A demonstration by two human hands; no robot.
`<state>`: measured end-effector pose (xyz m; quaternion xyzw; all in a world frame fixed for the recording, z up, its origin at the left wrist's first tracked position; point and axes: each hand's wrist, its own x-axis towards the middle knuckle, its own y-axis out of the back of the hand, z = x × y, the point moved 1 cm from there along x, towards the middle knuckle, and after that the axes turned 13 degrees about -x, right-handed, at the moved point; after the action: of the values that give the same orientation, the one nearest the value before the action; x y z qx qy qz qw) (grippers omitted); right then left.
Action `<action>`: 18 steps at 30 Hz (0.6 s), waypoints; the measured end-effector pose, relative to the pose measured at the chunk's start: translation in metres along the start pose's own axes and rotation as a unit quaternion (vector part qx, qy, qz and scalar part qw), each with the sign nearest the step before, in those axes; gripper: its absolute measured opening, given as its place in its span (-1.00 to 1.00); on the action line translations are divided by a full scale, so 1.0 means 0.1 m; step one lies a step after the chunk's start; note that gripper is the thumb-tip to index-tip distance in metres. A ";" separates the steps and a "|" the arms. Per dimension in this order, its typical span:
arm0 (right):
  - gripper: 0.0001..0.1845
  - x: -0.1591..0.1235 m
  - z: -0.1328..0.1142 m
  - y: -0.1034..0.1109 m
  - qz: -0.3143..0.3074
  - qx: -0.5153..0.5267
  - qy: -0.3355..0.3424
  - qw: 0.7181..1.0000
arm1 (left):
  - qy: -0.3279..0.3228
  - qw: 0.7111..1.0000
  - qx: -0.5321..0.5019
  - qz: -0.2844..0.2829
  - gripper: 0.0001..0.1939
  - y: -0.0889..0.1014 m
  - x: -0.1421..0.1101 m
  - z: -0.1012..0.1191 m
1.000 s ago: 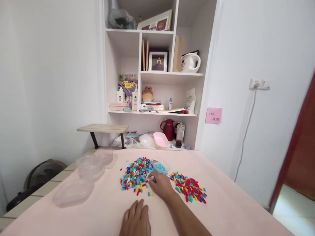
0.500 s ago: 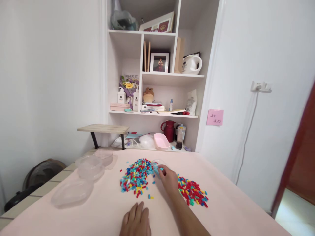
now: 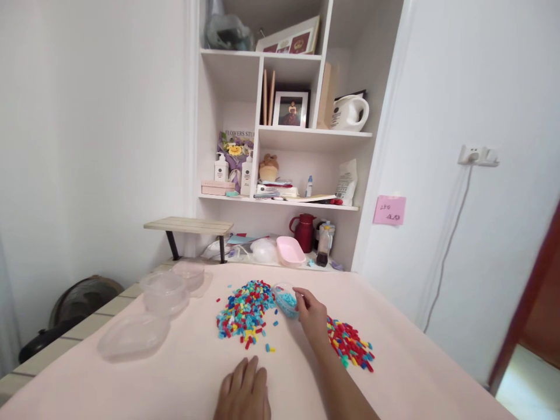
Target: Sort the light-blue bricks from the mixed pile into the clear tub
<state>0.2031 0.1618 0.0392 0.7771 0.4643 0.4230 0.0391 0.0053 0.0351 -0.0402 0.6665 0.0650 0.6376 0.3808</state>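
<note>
Blue little plastic pieces fill the small clear plastic bowl (image 3: 286,298) that sits on the pale pink table (image 3: 415,373), between two heaps of coloured bits. My right hand (image 3: 311,312) reaches out to that bowl. Its fingers curl at the bowl's right rim, and the fingertips (image 3: 299,295) are at the edge. I cannot tell if they pinch a piece or just touch the rim.

My left hand (image 3: 243,389) lies flat on the table close to me, palm down, fingers spread a little, holding nothing.

Just left of the bowl is the big mixed heap of blue, red and yellow plastic pieces (image 3: 243,310). A few loose bits (image 3: 269,348) lie near its front edge. To the right of my wrist is the smaller heap of mostly red pieces (image 3: 350,345), partly hidden by my arm.

Far to the left sit empty clear plastic tubs (image 3: 165,291) and a clear flat lid (image 3: 133,336) in front of them. At the back of the table I see a pink tray (image 3: 289,251), a dark red jug (image 3: 305,232) and a small wooden shelf on black legs (image 3: 189,226). Behind them stands the white wall shelf (image 3: 315,133) with a framed photo (image 3: 291,109).
</note>
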 end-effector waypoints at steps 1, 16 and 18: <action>-0.43 -0.02 -0.05 0.00 -0.018 0.000 0.016 1.000 | 0.001 1.000 -0.003 -0.002 -0.71 0.00 0.00 0.00; -0.85 -0.28 -0.32 -0.20 -0.309 -0.095 0.150 0.934 | 0.002 1.000 -0.013 -0.018 -0.70 0.05 0.00 0.02; -0.86 -0.28 -0.34 -0.20 -0.309 -0.102 0.142 0.935 | 0.005 1.000 -0.013 -0.016 -0.70 0.05 -0.01 0.03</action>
<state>0.1603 0.1407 0.0349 0.5190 0.6364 0.5415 0.1802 0.0056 0.0304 -0.0378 0.6574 0.0692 0.6355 0.3988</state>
